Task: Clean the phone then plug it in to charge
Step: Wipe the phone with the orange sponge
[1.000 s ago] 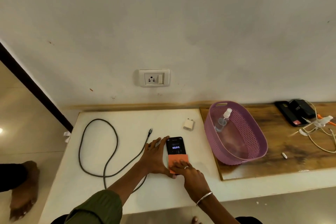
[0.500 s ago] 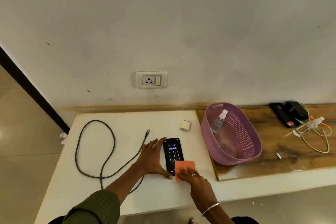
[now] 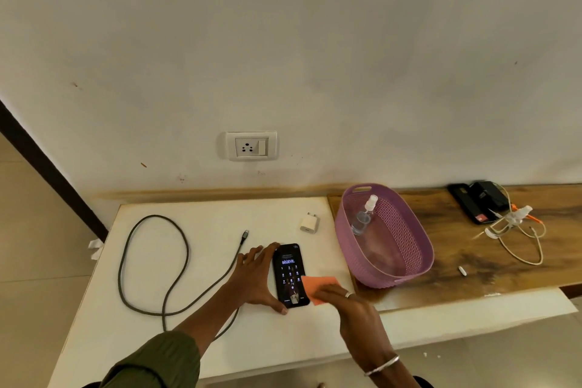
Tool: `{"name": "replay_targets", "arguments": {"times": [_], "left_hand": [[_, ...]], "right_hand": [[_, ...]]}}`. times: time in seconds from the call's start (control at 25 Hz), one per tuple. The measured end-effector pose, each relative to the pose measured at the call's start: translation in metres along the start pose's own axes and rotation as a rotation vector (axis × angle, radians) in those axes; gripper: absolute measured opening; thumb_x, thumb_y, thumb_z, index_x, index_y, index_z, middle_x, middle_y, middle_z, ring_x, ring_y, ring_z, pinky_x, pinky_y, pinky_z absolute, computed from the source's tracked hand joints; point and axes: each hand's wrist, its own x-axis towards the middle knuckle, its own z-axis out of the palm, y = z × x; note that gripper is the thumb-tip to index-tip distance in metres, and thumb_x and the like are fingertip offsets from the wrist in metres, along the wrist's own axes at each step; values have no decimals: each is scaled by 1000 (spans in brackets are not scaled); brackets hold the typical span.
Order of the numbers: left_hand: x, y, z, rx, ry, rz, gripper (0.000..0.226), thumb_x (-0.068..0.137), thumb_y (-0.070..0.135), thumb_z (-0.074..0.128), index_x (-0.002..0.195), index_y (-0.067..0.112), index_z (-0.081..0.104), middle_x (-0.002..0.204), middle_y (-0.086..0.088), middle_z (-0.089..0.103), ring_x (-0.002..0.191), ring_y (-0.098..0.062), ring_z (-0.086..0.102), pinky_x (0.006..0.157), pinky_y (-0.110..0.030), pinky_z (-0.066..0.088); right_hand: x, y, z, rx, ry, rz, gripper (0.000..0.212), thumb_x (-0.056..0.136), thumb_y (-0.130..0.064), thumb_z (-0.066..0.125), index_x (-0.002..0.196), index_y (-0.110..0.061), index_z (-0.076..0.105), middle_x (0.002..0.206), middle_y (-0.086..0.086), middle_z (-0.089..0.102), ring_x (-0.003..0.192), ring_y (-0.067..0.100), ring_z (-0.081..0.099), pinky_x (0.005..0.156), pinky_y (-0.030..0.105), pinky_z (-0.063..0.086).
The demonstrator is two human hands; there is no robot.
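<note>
Flat on the worktop (image 3: 195, 261), the phone (image 3: 290, 274) is braced by the left hand (image 3: 256, 277) — fingers spread along its edge — while the right hand (image 3: 349, 302) presses an orange cloth (image 3: 318, 285) beside it with straight fingers.

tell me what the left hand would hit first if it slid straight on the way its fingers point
Probably nothing on the table: the left hand points up beside the phone, passing left of the white charger adapter, toward the wall; depth is uncertain.
</note>
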Motion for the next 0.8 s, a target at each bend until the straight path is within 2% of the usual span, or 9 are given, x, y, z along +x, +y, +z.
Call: {"name": "replay_targets", "arguments": {"times": [0.12,0.2,0.28,0.36,0.44,0.52,0.64,0.8], "left_hand": [[3,13,-15,151,-78,32,148,37,84,75,153,36,-3,163,4,10,147,-30,16,116,-55,19],[4,23,-23,237,-146,41,145,41,81,77,152,42,-6,162,-3,7,146,-35,15,113,-58,24],[7,31,-28,301,-193,49,141,43,78,79,151,47,-7,161,-8,8,144,-39,16,110,-60,30],[10,37,-29,341,-211,48,139,44,75,81,150,49,-4,158,-9,13,141,-39,20,107,-59,34],[13,41,-31,371,-224,44,138,44,73,83,150,50,-1,155,-9,18,138,-38,25,105,-57,38],[16,43,-31,415,-237,46,138,44,73,83,150,50,-2,153,-10,20,135,-38,29,103,-57,41],[22,46,-31,468,-252,59,138,44,74,82,149,51,-4,151,-13,22,131,-39,35,102,-56,42],[29,44,-25,455,-227,92,139,42,72,84,150,48,1,148,-13,27,128,-35,37,104,-48,41]], "right_hand": [[25,-12,-42,26,202,-141,56,76,16,65,114,-25,71,117,-7,70,107,8,67,94,19,52],[42,-13,-70,-19,261,-177,45,80,10,66,116,-18,70,112,3,73,96,19,71,84,29,60],[57,-5,-92,-56,312,-157,42,82,9,64,115,-16,70,116,4,71,98,20,70,79,31,61],[70,12,-108,-110,345,-109,42,81,11,66,113,-16,72,115,2,72,96,17,70,74,20,58],[81,33,-116,-191,344,-8,45,80,10,64,110,-22,74,103,2,76,83,19,73,61,4,45],[88,56,-116,-214,267,148,47,84,7,59,111,-30,72,96,-1,76,79,19,71,58,4,39],[95,83,-106,-231,29,294,44,88,1,56,114,-31,70,104,-2,76,88,18,69,69,22,50],[109,95,-93,-250,-234,371,27,90,-15,62,112,-26,73,107,0,75,93,17,68,83,25,52]]}}
